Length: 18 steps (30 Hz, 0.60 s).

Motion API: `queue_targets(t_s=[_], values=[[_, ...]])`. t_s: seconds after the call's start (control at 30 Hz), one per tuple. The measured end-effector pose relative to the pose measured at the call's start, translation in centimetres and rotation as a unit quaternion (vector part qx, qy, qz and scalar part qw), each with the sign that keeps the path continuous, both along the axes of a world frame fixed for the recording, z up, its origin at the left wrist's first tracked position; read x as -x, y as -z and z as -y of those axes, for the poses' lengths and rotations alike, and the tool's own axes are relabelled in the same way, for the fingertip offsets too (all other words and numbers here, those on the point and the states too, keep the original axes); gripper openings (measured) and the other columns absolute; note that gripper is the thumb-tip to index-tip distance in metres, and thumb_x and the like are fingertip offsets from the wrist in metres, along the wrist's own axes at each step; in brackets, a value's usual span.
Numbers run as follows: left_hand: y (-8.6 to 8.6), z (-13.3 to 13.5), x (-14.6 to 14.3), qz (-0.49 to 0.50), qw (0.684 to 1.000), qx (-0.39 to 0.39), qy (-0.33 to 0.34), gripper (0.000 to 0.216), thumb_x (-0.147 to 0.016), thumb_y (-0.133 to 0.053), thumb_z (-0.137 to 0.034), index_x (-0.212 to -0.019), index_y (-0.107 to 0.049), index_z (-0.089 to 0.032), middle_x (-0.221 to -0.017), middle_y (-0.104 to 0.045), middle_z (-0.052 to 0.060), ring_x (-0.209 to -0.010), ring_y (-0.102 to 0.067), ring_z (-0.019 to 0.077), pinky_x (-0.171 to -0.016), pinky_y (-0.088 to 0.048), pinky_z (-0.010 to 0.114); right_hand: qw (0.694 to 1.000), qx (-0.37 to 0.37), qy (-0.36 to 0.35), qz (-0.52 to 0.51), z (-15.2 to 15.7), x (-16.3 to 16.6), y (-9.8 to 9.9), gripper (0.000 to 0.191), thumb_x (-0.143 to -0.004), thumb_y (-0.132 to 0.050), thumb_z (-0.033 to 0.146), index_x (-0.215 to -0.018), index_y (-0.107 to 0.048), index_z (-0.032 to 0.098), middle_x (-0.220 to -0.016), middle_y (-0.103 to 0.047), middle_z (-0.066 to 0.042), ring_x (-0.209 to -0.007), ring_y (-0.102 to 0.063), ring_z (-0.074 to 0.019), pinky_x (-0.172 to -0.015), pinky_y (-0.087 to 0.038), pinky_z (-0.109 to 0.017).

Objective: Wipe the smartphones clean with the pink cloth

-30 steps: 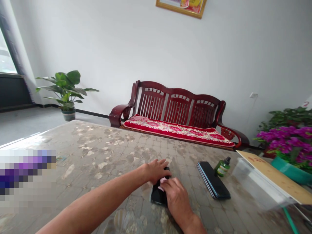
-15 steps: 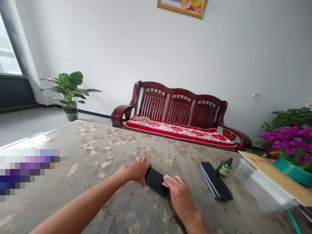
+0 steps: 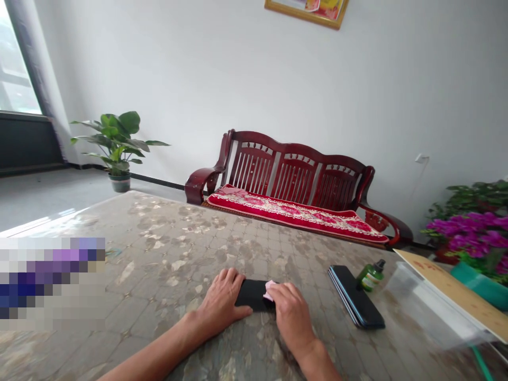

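A black smartphone (image 3: 255, 295) lies on the patterned tabletop, its long side running left to right in front of me. My left hand (image 3: 226, 297) grips its left end, thumb along the near edge and fingers at the far edge. Pinched in my right hand (image 3: 292, 312) is a small pink cloth (image 3: 270, 290), pressed on the right end of the screen. My right fingers cover that end of the phone and part of the cloth.
To the right lies a stack of phones (image 3: 356, 297) beside a green pump bottle (image 3: 371, 275). Farther right stand a clear plastic box (image 3: 424, 307) with a tan board (image 3: 452, 291) on it, and purple flowers (image 3: 472, 233). A red wooden bench (image 3: 297, 180) is beyond the table (image 3: 166, 264).
The phone has turned from slanting to nearly level across my view. My left hand has come nearer and its thumb now lies along the near edge. The cloth stays at the right end.
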<state>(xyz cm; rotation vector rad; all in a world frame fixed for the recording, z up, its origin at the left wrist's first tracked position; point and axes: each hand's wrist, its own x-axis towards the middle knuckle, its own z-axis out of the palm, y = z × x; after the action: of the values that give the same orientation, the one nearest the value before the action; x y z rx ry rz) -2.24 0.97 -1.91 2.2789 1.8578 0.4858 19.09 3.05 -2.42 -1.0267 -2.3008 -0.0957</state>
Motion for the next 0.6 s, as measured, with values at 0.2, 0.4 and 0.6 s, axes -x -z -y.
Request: queue_targets(t_s=[0.2,0.4,0.6], values=[[0.5,0.3,-0.2,0.007,1.0,-0.013,-0.002,0.051,-0.073,-0.072,-0.044,-0.117,-0.058,-0.022,-0.114,-0.054,0.009,-0.108,-0.048,0.0304,-0.095,-0.039,0.04,0.999,0.003,-0.014,0.033,1.4,0.3,0.2,0.031,-0.088,-0.053,0.001,-0.103,-0.068,0.025,-0.1,-0.071,-0.001,-0.09,-0.062,-0.0194,-0.082,-0.05,-0.031],[0.6,0.0,0.0,0.016,1.0,-0.009,0.007,0.054,-0.072,-0.074,-0.049,-0.117,-0.058,-0.023,-0.116,-0.054,0.009,-0.109,-0.048,0.0304,-0.096,-0.039,0.04,1.0,-0.011,0.023,0.007,0.3,-0.7,0.6,0.029,-0.09,-0.053,0.004,-0.103,-0.068,0.024,-0.1,-0.072,-0.002,-0.09,-0.063,-0.0196,-0.082,-0.049,-0.032],[0.9,-0.4,0.0,0.013,1.0,-0.014,0.011,0.057,-0.069,-0.077,-0.05,-0.115,-0.06,-0.021,-0.113,-0.055,0.01,-0.107,-0.049,0.0312,-0.094,-0.04,0.041,1.0,-0.006,-0.023,0.008,1.1,0.6,0.7,0.029,-0.093,-0.049,0.007,-0.104,-0.068,0.025,-0.102,-0.072,-0.002,-0.091,-0.063,-0.0191,-0.082,-0.05,-0.032]])
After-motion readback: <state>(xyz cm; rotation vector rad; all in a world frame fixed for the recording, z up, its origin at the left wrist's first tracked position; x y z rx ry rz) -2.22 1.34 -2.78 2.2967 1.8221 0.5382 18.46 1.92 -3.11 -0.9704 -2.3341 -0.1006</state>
